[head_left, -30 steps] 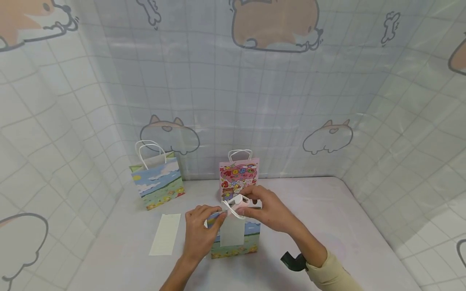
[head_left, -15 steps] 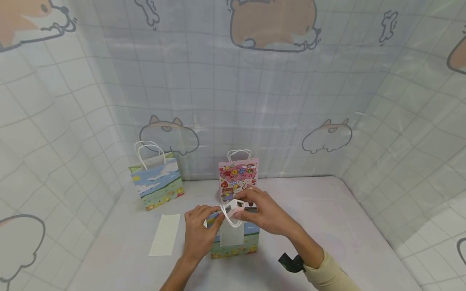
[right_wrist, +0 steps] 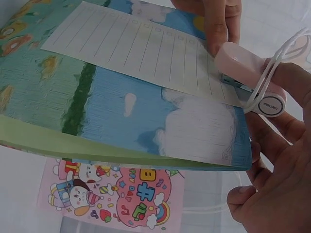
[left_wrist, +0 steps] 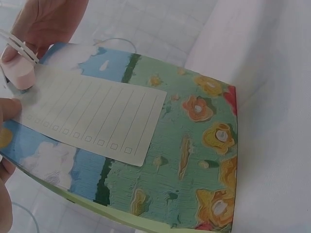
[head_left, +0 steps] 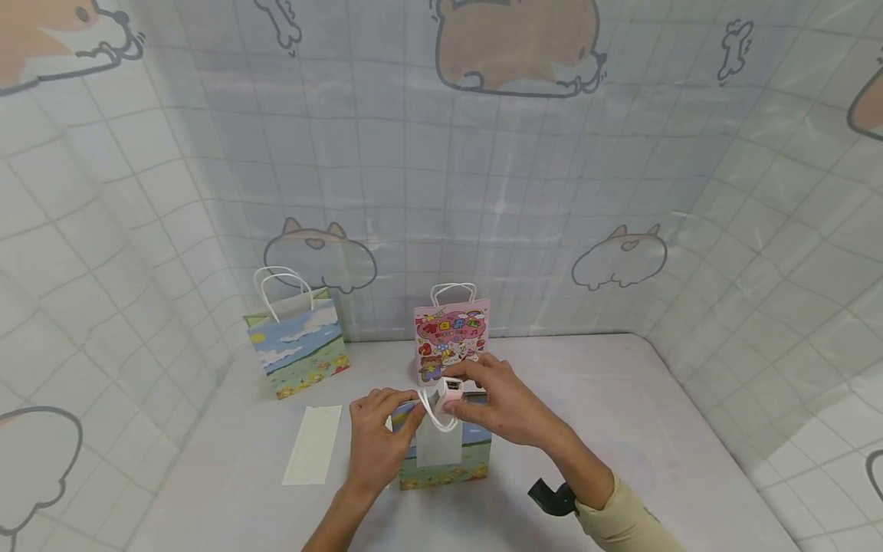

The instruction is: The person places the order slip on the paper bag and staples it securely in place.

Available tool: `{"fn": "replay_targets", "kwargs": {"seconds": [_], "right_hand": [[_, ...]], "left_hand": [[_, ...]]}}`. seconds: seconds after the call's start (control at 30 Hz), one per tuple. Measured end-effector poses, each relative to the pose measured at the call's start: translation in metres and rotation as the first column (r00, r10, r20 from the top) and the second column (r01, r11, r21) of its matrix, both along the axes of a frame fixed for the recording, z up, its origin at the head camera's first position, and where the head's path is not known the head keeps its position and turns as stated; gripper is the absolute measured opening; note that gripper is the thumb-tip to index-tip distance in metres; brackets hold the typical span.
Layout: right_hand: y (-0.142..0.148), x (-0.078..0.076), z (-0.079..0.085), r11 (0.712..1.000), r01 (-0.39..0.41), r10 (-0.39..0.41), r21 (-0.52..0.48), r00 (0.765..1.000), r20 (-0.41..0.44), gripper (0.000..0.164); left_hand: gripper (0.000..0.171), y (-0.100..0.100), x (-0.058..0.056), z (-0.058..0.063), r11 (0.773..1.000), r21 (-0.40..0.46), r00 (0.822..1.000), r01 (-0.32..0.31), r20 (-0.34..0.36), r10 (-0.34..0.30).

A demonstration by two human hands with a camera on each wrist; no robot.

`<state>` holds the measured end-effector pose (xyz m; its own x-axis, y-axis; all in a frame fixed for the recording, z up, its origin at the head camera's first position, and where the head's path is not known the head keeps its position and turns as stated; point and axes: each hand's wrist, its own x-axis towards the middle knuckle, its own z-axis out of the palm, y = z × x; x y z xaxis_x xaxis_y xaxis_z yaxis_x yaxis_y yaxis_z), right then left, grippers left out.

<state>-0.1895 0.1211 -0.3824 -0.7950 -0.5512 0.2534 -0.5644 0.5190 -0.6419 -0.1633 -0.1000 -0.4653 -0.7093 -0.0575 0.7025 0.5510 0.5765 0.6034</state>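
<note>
Pink stapler [right_wrist: 240,60], freshly lowered and turned by the gripping right hand [head_left: 507,402], sits at 2 o'clock from the left hand [head_left: 379,441] pinching checklist [head_left: 440,448] to bag [head_left: 476,460], apparently better aligned

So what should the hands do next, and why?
Probably the right hand should squeeze the pink stapler: it sits at the top end of the lined paper on the near bag, and the left hand pinches both together.

Diffuse, even light; pale glare streaked on back wall [head_left: 483,192]; soft shadows cast on table [head_left: 566,399]; wrist views dimmer.
</note>
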Motion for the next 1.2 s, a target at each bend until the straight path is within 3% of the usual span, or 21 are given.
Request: {"fn": "replay_targets", "kwargs": {"seconds": [0.17, 0.53, 0.83, 1.03, 1.2], "right_hand": [[-0.003, -0.001, -0.003, 0.999, -0.029, 0.03, 0.014, 0.997, -0.072, 0.044], [-0.01, 0.001, -0.005, 0.997, -0.02, 0.033, 0.068, 0.979, -0.202, 0.042], [-0.012, 0.001, -0.008, 0.992, -0.022, 0.067, 0.123, 0.925, -0.375, 0.042], [-0.012, 0.003, -0.009, 0.992, -0.014, 0.064, 0.129, 0.919, -0.39, 0.043], [-0.012, 0.004, -0.01, 0.991, -0.008, 0.058, 0.132, 0.923, -0.379, 0.044]], "left_hand": [[0.021, -0.001, 0.0, -0.001, 1.0, -0.006, 1.0, 0.007, -0.025, -0.007], [0.023, -0.002, 0.001, 0.001, 1.0, -0.024, 1.0, 0.006, -0.002, -0.006], [0.024, -0.003, 0.001, 0.0, 1.0, -0.031, 1.0, 0.003, -0.004, -0.003], [0.021, -0.004, 0.002, 0.004, 0.999, -0.033, 0.998, 0.019, 0.057, -0.017], [0.021, -0.008, 0.003, 0.011, 0.997, -0.031, 0.988, 0.076, 0.136, -0.072]]}}
